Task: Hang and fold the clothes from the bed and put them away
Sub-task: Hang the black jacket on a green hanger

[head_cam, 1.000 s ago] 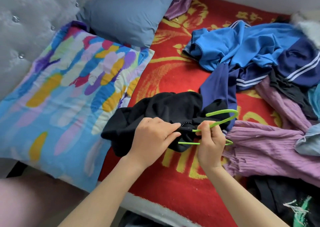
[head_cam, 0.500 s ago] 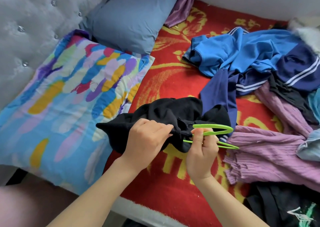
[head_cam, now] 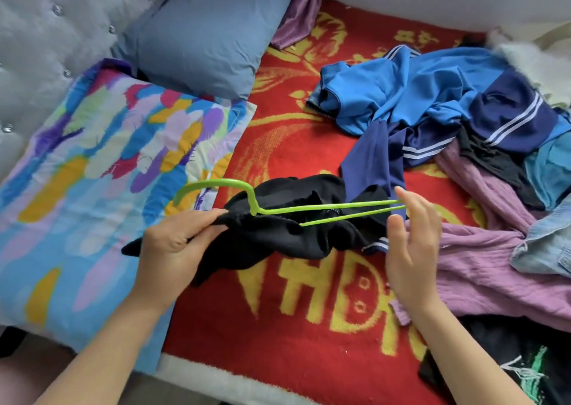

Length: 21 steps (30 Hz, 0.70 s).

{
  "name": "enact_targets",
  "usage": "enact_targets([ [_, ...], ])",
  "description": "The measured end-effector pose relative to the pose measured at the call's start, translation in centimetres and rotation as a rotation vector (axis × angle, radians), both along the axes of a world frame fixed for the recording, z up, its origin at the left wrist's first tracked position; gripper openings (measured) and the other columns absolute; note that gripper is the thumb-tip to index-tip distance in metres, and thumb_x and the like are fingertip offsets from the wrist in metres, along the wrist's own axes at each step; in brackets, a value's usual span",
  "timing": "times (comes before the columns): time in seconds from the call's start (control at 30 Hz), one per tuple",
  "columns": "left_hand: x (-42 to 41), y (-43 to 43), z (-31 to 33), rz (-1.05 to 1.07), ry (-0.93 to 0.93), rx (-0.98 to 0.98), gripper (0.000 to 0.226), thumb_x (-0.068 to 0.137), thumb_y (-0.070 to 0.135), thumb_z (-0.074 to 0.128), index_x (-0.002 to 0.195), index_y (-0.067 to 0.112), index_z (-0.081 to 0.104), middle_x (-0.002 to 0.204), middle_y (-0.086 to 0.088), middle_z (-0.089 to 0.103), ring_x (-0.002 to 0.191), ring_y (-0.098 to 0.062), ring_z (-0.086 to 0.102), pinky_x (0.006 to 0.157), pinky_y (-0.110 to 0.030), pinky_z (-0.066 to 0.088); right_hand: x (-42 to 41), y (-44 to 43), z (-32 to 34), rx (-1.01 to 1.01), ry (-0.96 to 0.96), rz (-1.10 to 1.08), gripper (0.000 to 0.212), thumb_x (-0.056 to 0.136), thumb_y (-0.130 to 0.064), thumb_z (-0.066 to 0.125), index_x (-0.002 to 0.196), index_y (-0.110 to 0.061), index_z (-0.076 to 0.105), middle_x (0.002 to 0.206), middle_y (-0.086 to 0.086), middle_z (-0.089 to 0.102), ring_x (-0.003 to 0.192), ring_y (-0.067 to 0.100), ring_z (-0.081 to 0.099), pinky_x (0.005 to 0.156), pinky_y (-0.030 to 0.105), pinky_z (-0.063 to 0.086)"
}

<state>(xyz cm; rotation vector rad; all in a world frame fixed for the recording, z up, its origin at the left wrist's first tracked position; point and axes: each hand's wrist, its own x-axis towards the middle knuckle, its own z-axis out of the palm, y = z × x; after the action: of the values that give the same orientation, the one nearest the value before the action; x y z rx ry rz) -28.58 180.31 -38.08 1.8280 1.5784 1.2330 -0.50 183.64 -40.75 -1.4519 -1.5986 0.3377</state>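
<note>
My left hand is closed on the left edge of a crumpled black garment, lifted just above the red bedspread. A lime green hanger lies across the garment with its hook pointing left over the pillow; its lower bar disappears into the fabric. My right hand is at the hanger's right end with fingers spread, fingertips touching the bars but not closed on them. A heap of clothes lies on the right: a blue striped jacket, a purple ribbed garment and light denim.
A multicoloured pillow fills the left side, a grey-blue pillow leans on the tufted grey headboard behind it. A black garment with a green print lies at the bottom right. The bed's white front edge runs below my arms.
The hanger has swung round: its hook, earlier on the right by my right hand, now points left. My right hand has opened and shifted right to the hanger's far end.
</note>
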Motion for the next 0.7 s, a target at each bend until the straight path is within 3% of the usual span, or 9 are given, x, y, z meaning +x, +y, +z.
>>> enact_targets([
  [0.07,-1.2,0.2,1.2,0.005,-0.079,-0.059,0.032,0.075,0.034,0.057,0.091,0.062,0.063,0.085,0.041,0.062,0.078,0.019,0.057,0.076,-0.003,0.041,3.0,1.5,-1.3,-0.207,0.177,-0.341,0.051,0.090,-0.033,0.036,0.123,0.002,0.053,0.118,0.007,0.050,0.116,0.022,0.041,0.101,0.031,0.027],
  [0.13,-1.8,0.5,2.1,-0.008,-0.102,-0.087,0.039,0.074,0.029,0.063,0.086,0.066,0.062,0.082,0.041,0.062,0.076,0.019,0.057,0.075,-0.002,0.042,4.4,2.6,-2.7,-0.407,0.342,-0.516,0.043,0.092,-0.021,0.042,0.127,0.002,0.049,0.117,0.015,0.051,0.117,0.028,0.045,0.101,0.030,0.032],
  [0.2,-2.2,0.6,2.5,0.030,-0.140,-0.079,0.058,0.077,0.008,0.069,0.080,0.066,0.062,0.077,0.040,0.062,0.071,0.019,0.057,0.071,-0.002,0.043,3.6,3.0,-3.3,-0.542,0.457,-0.400,0.033,0.094,-0.005,0.045,0.126,0.001,0.050,0.108,0.009,0.052,0.102,0.020,0.052,0.085,0.016,0.040],
  [0.27,-2.2,0.6,2.7,0.033,-0.156,-0.065,0.061,0.080,0.004,0.064,0.077,0.065,0.063,0.074,0.039,0.062,0.068,0.018,0.057,0.068,-0.002,0.045,1.0,2.9,-3.0,-0.630,0.467,-0.138,0.022,0.094,-0.001,0.048,0.112,-0.002,0.060,0.096,0.002,0.060,0.084,0.004,0.057,0.071,0.005,0.041],
  [0.33,-2.2,0.6,2.7,0.022,-0.152,-0.048,0.062,0.080,0.003,0.063,0.078,0.065,0.063,0.074,0.039,0.062,0.068,0.019,0.057,0.068,-0.002,0.045,-2.1,2.9,-2.4,-0.656,0.495,0.054,0.015,0.093,-0.005,0.052,0.096,-0.009,0.066,0.082,-0.009,0.066,0.072,-0.009,0.057,0.069,0.008,0.042],
  [0.37,-2.1,0.6,2.8,0.025,-0.144,-0.044,0.065,0.080,0.000,0.062,0.078,0.065,0.063,0.074,0.040,0.062,0.069,0.020,0.056,0.069,-0.001,0.044,-3.3,3.1,-2.0,-0.667,0.541,0.106,0.014,0.093,-0.007,0.054,0.092,-0.012,0.067,0.075,-0.014,0.066,0.070,-0.007,0.057,0.070,0.012,0.043],
  [0.47,-2.0,0.5,3.0,-0.008,-0.143,-0.014,0.039,0.077,0.026,0.066,0.083,0.065,0.063,0.078,0.042,0.061,0.072,0.020,0.056,0.071,-0.001,0.044,-5.7,3.5,-1.0,-0.724,0.632,0.239,0.016,0.090,-0.009,0.058,0.093,-0.024,0.064,0.069,-0.011,0.064,0.074,0.010,0.059,0.069,0.024,0.045],
  [0.57,-1.8,0.6,3.3,0.006,-0.204,-0.008,0.014,0.074,0.054,0.063,0.085,0.062,0.065,0.079,0.040,0.062,0.072,0.019,0.057,0.071,-0.002,0.045,-6.7,3.4,-0.7,-0.747,0.572,0.360,0.022,0.089,-0.012,0.061,0.095,-0.033,0.060,0.064,-0.012,0.059,0.069,0.009,0.058,0.063,0.021,0.047],
  [0.7,-1.3,0.4,3.2,-0.030,-0.261,-0.015,0.015,0.070,0.052,0.068,0.083,0.060,0.066,0.076,0.036,0.064,0.070,0.016,0.058,0.070,-0.004,0.046,-7.7,3.7,-0.8,-0.810,0.550,0.310,0.015,0.088,-0.017,0.064,0.089,-0.032,0.059,0.060,-0.010,0.050,0.058,0.007,0.051,0.054,0.017,0.042],
])
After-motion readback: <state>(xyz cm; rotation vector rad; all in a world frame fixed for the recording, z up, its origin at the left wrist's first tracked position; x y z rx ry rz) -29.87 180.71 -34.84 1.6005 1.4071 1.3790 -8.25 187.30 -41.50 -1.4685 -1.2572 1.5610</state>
